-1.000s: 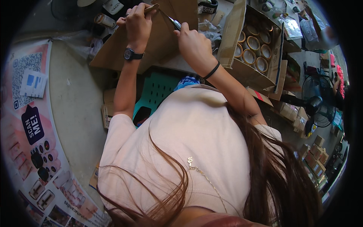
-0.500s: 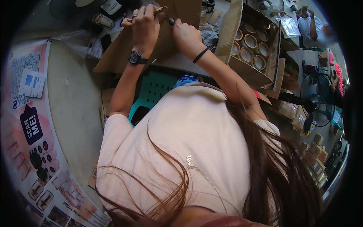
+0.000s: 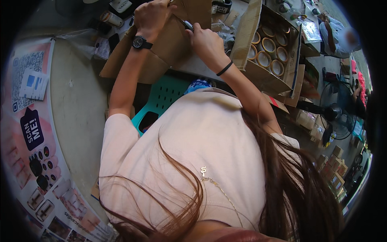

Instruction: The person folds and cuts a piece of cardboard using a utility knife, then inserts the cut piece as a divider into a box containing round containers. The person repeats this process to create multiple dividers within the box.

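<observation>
A brown cardboard box (image 3: 155, 54) with raised flaps stands at the table's edge in front of me. At its upper left, my left hand (image 3: 153, 17) is closed on the cardboard, though its fingertips are partly cut off by the top of the picture. My right hand (image 3: 207, 43) is closed around a slim tool (image 3: 188, 25) with a dark and silver ribbed end, just right of the cardboard. The rest of the tool is hidden in the fist, so its kind cannot be made out.
An open carton (image 3: 246, 40) of round, copper-rimmed containers (image 3: 268, 45) stands to the right. Clear plastic wrap (image 3: 223, 34) lies between. A green plastic chair (image 3: 163, 93) sits below the table. A black fan (image 3: 336, 111) and another person (image 3: 338, 36) are far right; a printed banner (image 3: 38, 161) hangs left.
My left hand has shifted up and left along the cardboard. The right hand with the slim tool has moved slightly right and down, away from the left hand.
</observation>
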The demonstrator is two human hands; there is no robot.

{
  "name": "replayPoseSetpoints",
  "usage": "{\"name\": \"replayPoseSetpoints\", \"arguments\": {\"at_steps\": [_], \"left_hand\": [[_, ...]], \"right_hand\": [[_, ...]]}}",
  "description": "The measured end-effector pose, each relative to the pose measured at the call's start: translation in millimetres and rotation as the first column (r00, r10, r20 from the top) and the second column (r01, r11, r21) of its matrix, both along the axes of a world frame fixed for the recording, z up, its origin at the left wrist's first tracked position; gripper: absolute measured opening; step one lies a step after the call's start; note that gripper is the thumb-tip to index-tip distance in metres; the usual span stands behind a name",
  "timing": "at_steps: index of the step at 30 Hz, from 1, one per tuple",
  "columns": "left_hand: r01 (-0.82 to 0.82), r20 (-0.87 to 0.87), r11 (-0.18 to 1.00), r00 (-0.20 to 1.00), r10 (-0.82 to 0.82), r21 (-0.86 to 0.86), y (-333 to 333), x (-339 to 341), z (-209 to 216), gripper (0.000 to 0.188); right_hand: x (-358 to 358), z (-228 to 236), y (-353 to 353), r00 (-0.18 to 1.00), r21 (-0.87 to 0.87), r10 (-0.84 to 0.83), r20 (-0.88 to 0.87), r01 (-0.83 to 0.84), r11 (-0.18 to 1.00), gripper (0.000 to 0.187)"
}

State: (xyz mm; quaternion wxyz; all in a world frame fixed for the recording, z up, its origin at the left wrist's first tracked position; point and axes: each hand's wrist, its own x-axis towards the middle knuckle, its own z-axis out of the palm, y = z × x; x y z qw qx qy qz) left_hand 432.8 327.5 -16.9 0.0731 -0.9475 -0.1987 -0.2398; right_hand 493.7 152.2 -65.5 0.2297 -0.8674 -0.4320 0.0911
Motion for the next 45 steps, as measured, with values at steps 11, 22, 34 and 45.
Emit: {"name": "replayPoseSetpoints", "arguments": {"at_steps": [11, 22, 34, 45], "left_hand": [[0.064, 0.042, 0.997, 0.997, -0.066, 0.041, -18.8, -10.7, 0.2, 0.026], [0.048, 0.029, 0.999, 0.998, -0.048, 0.002, -27.2, -6.4, -4.1, 0.023], [-0.029, -0.317, 0.999, 0.948, 0.034, 0.02, -19.9, 6.2, 11.9, 0.031], [0.117, -0.257, 0.988, 0.962, -0.088, 0.1, -21.0, -6.5, -8.2, 0.037]], "right_hand": [[-9.4, 0.2, -7.5, 0.997, -0.059, -0.009, -0.078, 0.004, 0.998, 0.038], [-12.6, 3.7, 5.4, 0.996, -0.17, -0.067, -0.061, 0.056, 0.984, 0.025], [-9.1, 24.0, -3.3, 1.0, -0.26, 0.017, -0.007, -0.018, 0.966, 0.022], [-13.8, 43.6, 13.3, 0.994, -0.345, -0.033, -0.104, -0.005, 0.938, 0.031]]}}
